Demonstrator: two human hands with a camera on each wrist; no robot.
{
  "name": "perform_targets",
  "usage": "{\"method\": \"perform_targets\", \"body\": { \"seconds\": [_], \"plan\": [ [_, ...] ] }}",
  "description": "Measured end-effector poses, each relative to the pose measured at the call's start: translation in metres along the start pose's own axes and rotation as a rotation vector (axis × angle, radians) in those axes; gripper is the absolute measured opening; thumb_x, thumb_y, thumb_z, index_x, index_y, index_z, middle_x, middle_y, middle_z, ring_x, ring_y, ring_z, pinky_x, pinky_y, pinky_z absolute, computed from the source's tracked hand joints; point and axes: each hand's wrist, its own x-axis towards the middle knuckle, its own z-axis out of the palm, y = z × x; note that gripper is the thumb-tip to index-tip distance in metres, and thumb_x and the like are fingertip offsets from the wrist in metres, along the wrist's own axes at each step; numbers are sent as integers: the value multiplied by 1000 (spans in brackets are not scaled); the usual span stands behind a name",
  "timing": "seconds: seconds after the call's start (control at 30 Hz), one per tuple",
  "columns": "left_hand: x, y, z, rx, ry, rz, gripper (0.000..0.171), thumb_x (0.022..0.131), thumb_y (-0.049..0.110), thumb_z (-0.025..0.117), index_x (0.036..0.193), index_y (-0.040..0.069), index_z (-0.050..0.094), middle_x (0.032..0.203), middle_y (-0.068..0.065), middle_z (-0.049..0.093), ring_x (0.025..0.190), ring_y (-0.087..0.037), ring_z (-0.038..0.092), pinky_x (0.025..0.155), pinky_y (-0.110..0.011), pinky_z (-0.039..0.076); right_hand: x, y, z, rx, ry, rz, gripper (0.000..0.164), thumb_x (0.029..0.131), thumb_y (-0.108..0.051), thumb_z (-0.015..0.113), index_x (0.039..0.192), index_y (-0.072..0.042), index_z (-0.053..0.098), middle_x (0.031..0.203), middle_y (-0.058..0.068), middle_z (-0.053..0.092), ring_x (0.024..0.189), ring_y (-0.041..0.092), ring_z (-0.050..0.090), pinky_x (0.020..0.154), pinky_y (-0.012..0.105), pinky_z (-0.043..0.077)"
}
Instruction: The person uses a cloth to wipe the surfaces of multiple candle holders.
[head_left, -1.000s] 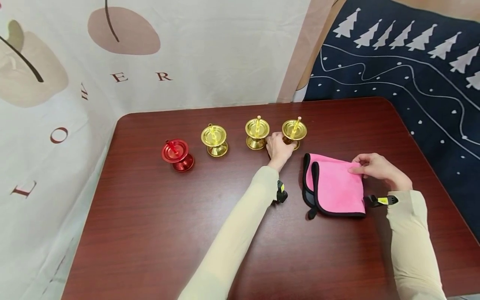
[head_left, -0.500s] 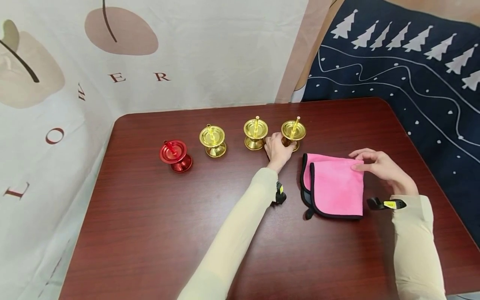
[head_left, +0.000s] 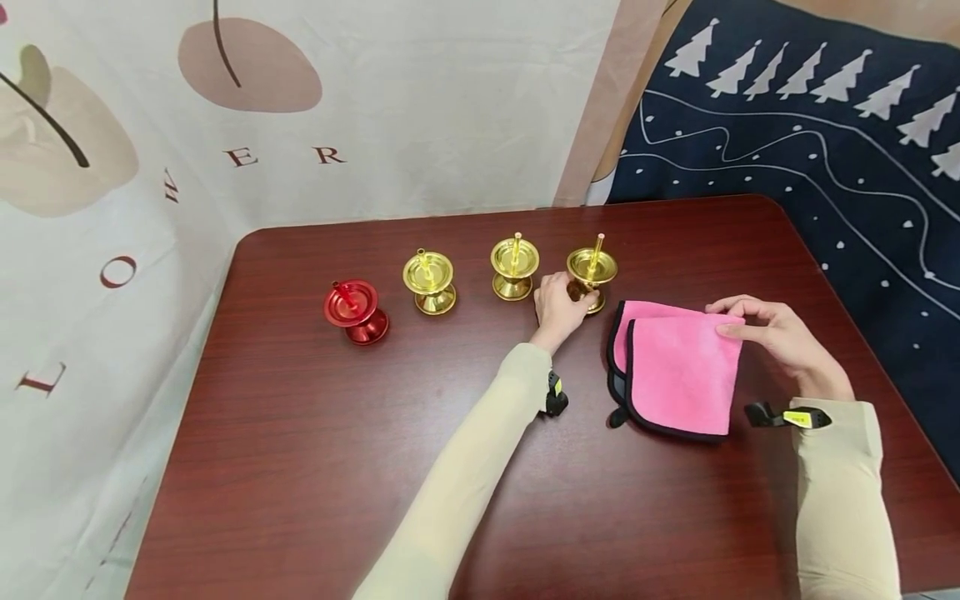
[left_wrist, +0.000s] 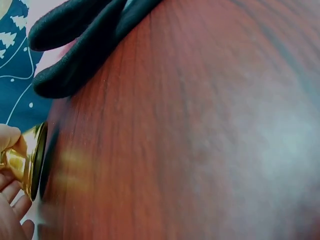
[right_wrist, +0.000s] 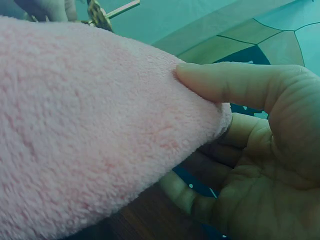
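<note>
Just right of the frame's centre, the left hand [head_left: 561, 310] has its grip curled round a gold candle holder [head_left: 591, 268]; farther right, the right hand [head_left: 787, 343], grip nearly closed, pinches a pink cloth [head_left: 681, 371].

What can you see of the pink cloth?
The pink cloth looks plush, folded in layers with black edging; a dark grey patch shows at its left, above a small black tab. It is over the right half of the table; the right hand pinches its far right corner, thumb on top, holding it up.
</note>
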Motion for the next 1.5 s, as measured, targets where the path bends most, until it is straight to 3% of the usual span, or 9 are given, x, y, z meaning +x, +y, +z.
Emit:
{"method": "perform_targets", "body": {
  "seconds": [0.13, 0.27, 0.4, 0.57, 0.93, 1.0, 1.13, 1.37, 1.5],
  "plan": [
    [-3, -1, -5, -2, 1, 46, 27, 76, 29, 76, 94, 11, 69, 92, -1, 67, 96, -19, 57, 85, -35, 41, -2, -5, 2, 80, 23, -14, 8, 87, 5, 57, 88, 2, 64, 106, -3, 64, 102, 14, 52, 70, 21, 49],
    [-8, 0, -12, -3, 14, 92, 28, 74, 29, 77, 92, 10, 69, 90, -1, 67, 92, -18, 58, 80, -32, 42, -1, -10, 6, 196, 79, -50, 11, 87, 7, 57, 82, -1, 64, 89, 0, 67, 86, 12, 56, 64, 21, 48],
    [-13, 2, -21, -24, 15, 156, 27, 74, 27, 78, 91, 9, 69, 89, -1, 67, 89, -18, 58, 78, -30, 43, -1, -18, 10, 105, 195, -83, 13, 86, 5, 60, 78, -4, 64, 71, -3, 63, 69, 11, 52, 55, 21, 42],
    [-22, 6, -34, -84, -26, 171, 28, 75, 24, 77, 94, 7, 68, 91, -3, 68, 88, -17, 60, 76, -25, 45, 0, -32, 16, -49, 299, -77, 11, 87, -1, 61, 82, -10, 66, 65, -7, 59, 64, 8, 49, 49, 21, 39],
    [-34, 15, -65, -180, -20, 179, 29, 71, 21, 79, 93, 6, 68, 90, -3, 70, 82, -15, 61, 72, -22, 43, 3, -67, 47, -31, 516, -79, 10, 84, -7, 67, 80, -16, 63, 53, -7, 54, 41, 3, 47, 39, 15, 39],
    [-37, 17, -71, -205, -20, 175, 29, 70, 20, 79, 93, 5, 68, 89, -4, 70, 80, -15, 61, 71, -21, 43, 4, -72, 53, 14, 557, -52, 10, 83, -9, 69, 79, -16, 63, 52, -7, 53, 40, 3, 45, 38, 15, 37],
    [-40, 21, -81, -225, -34, 164, 29, 70, 20, 79, 93, 5, 68, 89, -3, 70, 78, -13, 60, 68, -19, 43, 7, -80, 60, 244, 588, -6, 7, 84, -10, 68, 80, -14, 65, 56, -7, 60, 44, 3, 49, 40, 14, 40],
    [-41, 26, -99, -246, -34, 150, 29, 69, 19, 79, 91, 5, 67, 86, -5, 69, 73, -13, 58, 64, -18, 42, 9, -85, 63, 620, 467, -54, 9, 85, 1, 64, 84, -7, 68, 69, 1, 69, 59, 7, 61, 54, 17, 50],
    [-43, 27, -110, -230, -34, 170, 31, 68, 18, 80, 91, 4, 66, 86, -5, 69, 74, -14, 57, 66, -20, 41, 10, -88, 68, 683, 497, -71, 9, 83, 4, 65, 83, -4, 67, 68, 3, 68, 59, 9, 61, 55, 18, 50]
  ]
}}
